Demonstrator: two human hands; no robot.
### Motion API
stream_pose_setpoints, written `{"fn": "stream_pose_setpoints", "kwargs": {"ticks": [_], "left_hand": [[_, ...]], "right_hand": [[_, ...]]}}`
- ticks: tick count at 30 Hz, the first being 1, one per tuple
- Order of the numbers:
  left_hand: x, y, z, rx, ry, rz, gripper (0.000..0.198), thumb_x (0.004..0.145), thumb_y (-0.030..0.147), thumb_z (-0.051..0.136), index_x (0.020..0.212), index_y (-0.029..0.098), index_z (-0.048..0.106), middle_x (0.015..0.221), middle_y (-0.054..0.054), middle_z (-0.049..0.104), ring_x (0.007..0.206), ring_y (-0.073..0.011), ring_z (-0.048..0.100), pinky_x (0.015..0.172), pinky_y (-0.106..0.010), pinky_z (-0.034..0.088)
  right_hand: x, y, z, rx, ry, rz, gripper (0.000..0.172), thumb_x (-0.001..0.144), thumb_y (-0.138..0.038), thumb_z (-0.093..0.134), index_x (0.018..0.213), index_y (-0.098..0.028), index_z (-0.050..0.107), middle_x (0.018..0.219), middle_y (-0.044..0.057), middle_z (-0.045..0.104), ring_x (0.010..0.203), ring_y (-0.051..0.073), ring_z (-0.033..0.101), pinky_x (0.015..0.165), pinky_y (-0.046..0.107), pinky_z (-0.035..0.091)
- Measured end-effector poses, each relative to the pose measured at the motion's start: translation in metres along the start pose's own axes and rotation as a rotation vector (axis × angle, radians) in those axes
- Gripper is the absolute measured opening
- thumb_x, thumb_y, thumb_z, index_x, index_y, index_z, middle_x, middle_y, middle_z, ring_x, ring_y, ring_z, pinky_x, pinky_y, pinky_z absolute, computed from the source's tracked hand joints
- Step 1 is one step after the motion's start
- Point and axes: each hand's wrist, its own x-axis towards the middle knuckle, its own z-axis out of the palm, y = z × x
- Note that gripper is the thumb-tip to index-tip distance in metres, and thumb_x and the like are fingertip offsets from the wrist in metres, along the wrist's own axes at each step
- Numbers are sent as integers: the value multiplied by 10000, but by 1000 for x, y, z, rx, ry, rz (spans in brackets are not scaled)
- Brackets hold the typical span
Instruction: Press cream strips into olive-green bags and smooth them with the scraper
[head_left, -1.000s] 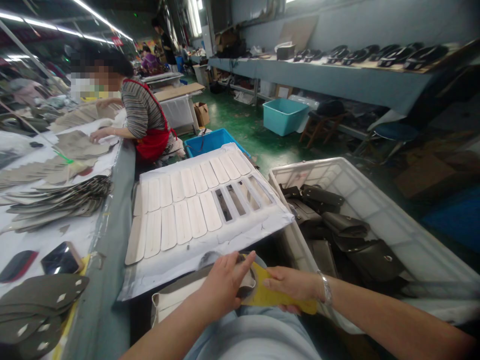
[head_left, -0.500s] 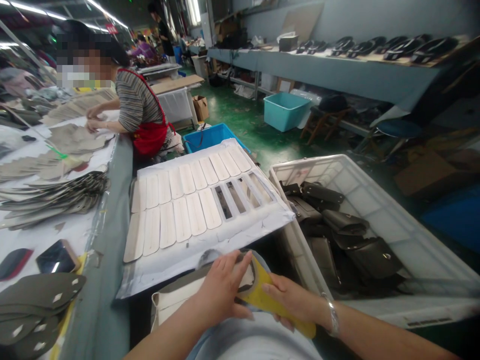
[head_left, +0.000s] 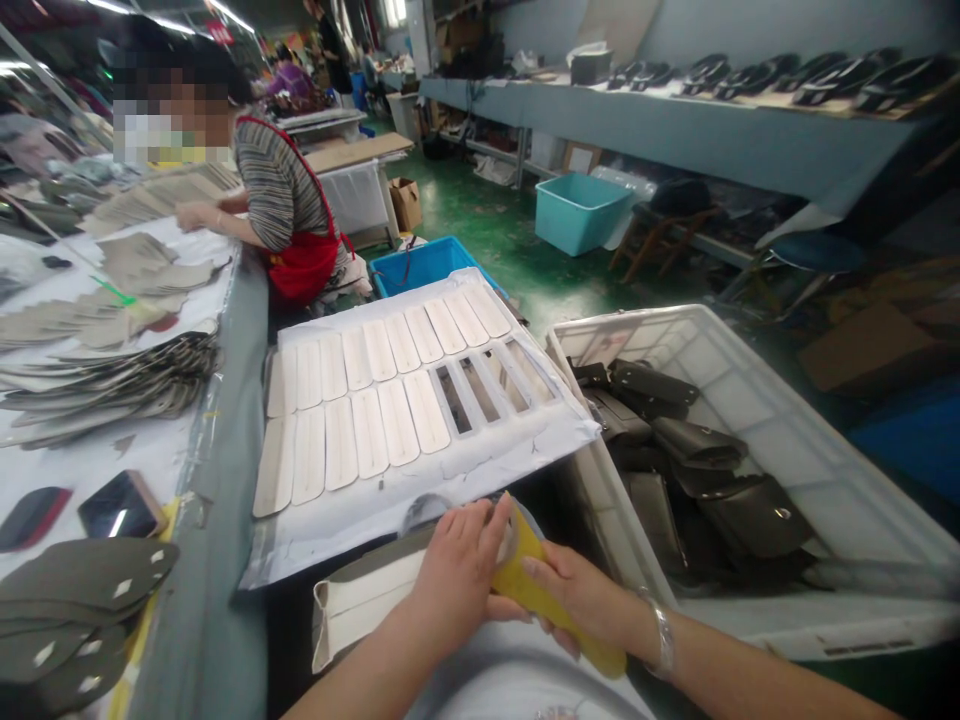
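Note:
Over my lap, both hands hold a yellow sole-shaped piece (head_left: pixel 525 590) with a grey leather piece (head_left: pixel 504 548) on its upper end. My left hand (head_left: pixel 457 585) presses its fingers closed over the grey piece. My right hand (head_left: pixel 585 597), with a silver bracelet at the wrist, grips the yellow piece from the right. Just ahead lies a white sheet (head_left: pixel 390 500) with rows of cream strips (head_left: pixel 360 420) and several empty slots.
A white crate (head_left: pixel 720 380) of dark leather pieces stands on my right. To my left, a table (head_left: pixel 217 560) carries grey soles (head_left: pixel 67 590), a phone (head_left: pixel 120 505) and stacked pieces. A person in a red apron (head_left: pixel 285 210) works further along it. A blue bin (head_left: pixel 420 270) and teal bin (head_left: pixel 577 210) sit on the green floor.
My hands and the yellow piece have stayed over my lap, with my left fingers shifting slightly on the grey piece. The view has tilted a little.

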Motion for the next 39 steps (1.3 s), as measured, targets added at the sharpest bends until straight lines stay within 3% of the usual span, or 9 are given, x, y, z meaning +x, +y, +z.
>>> {"fn": "stream_pose_setpoints", "kwargs": {"ticks": [7,11,15,20,26,29,32,35,39], "left_hand": [[-6,7,-9,10,-23,-84,1147,548,627,696,1408,132,121,1384,-183,363,1253,-309,348,1040,-485,213],[-11,6,-12,12,-60,-105,1009,611,579,684,1390,150,207,1417,-150,326,1275,-285,329,1049,-467,219],[-13,7,-13,10,-52,-108,944,630,605,648,1375,164,272,1413,-135,339,1268,-284,340,1039,-458,237],[-16,8,-15,26,-52,-102,884,657,568,639,1374,182,295,1415,-125,339,1272,-280,335,1023,-451,257],[-14,5,-11,19,-29,-98,851,668,557,637,1372,211,306,1416,-117,341,1261,-295,342,1009,-465,268],[-13,6,-11,14,-24,-105,840,664,541,646,1364,208,323,1407,-120,356,1250,-303,355,1010,-473,266],[-14,7,-12,-3,-23,-106,865,640,537,670,1361,203,327,1403,-118,362,1244,-301,362,1017,-472,264],[-14,7,-13,-15,-34,-110,881,636,545,674,1363,189,325,1407,-123,354,1248,-300,356,1030,-472,249],[-14,5,-13,-32,-37,-101,887,643,563,659,1364,174,322,1406,-130,353,1250,-297,352,1035,-469,241]], "right_hand": [[-22,-4,-10,-29,-18,-60,368,804,-532,426,882,-173,418,541,-31,539,318,89,450,294,198,333],[-48,-24,-17,304,258,-445,297,747,-386,597,924,-175,488,592,-54,461,492,66,446,480,196,404],[-28,-48,2,683,474,-664,188,738,-308,609,819,-194,483,618,-67,399,510,59,390,526,204,410],[17,-53,27,744,582,-708,275,759,-441,579,782,-187,477,554,-91,373,426,48,317,436,195,348],[31,-41,37,474,658,-759,381,792,-540,513,881,-169,504,460,-106,340,398,53,301,390,187,281],[33,-45,34,436,610,-747,365,788,-512,538,892,-163,517,459,-104,358,399,50,314,390,181,290],[38,-56,23,646,514,-683,313,748,-451,606,841,-165,518,457,-123,294,369,32,235,344,162,221],[48,-68,11,800,517,-669,280,723,-412,622,797,-174,494,472,-133,247,364,25,185,327,150,194],[64,-74,8,781,505,-655,266,707,-384,630,780,-171,488,471,-133,247,367,24,185,325,146,194]]}}
